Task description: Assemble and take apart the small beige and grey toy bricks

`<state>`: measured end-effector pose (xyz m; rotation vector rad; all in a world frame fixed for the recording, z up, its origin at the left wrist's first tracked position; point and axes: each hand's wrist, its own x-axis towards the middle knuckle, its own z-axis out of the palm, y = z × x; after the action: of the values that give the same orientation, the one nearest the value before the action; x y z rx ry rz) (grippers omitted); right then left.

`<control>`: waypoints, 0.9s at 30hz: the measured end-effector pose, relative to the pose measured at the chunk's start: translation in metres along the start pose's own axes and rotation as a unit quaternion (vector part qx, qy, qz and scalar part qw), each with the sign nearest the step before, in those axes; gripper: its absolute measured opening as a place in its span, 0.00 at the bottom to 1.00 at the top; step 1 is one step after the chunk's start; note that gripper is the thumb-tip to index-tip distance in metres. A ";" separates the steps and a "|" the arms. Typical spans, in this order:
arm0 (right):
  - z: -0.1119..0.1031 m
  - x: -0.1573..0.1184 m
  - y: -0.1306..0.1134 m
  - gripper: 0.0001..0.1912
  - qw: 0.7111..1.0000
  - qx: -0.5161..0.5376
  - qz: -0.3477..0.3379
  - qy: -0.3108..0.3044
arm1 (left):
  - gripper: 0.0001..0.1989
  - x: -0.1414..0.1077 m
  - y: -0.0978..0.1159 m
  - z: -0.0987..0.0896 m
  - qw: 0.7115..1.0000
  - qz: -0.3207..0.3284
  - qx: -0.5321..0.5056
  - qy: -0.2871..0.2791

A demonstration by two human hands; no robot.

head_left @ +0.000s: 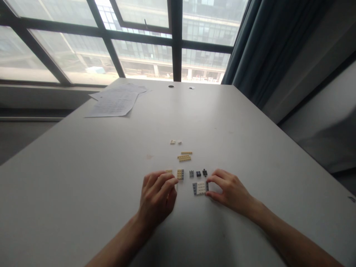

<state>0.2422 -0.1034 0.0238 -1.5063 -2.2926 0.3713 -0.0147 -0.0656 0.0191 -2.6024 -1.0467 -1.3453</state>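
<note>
On the white table, a flat assembly of white and grey toy building bricks (200, 188) lies in front of me. My right hand (229, 188) pinches its dark grey right end between thumb and index finger. To the left, my left hand (158, 193) is curled with its fingers together; a sliver of something pale shows by the fingertips, too hidden to name. Just beyond those fingers, a tan brick (168, 171) is partly covered. A tan and grey brick piece (180, 174) sits between the hands, with a grey brick (191, 173) and black bricks (198, 173) to its right.
Farther out lie several long tan plates (184, 157) and small white pieces (172, 142). Paper sheets (114, 102) rest at the table's far left. Two round fittings (171, 86) are near the far edge. Windows and a dark curtain (261, 48) stand beyond the table (83, 178).
</note>
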 end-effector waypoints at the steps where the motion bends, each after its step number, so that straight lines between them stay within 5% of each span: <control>1: 0.002 -0.001 0.000 0.12 1.000 0.004 -0.003 0.005 | 0.09 0.000 0.000 0.000 1.000 -0.007 0.006 0.006; 5: 0.009 -0.004 -0.008 0.13 0.999 0.012 -0.029 0.013 | 0.09 -0.002 0.000 0.001 1.000 0.006 0.003 -0.010; 13: 0.020 -0.007 -0.025 0.12 0.995 -0.010 -0.101 -0.004 | 0.09 -0.002 0.010 0.004 0.961 0.198 -0.047 -0.187; 27: 0.026 -0.005 -0.028 0.13 0.992 -0.017 -0.121 0.026 | 0.07 -0.004 0.012 0.008 0.954 0.215 -0.040 -0.207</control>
<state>0.2095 -0.1191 0.0112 -1.2189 -2.4149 0.2237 -0.0034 -0.0745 0.0145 -3.0078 -0.3971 -0.7812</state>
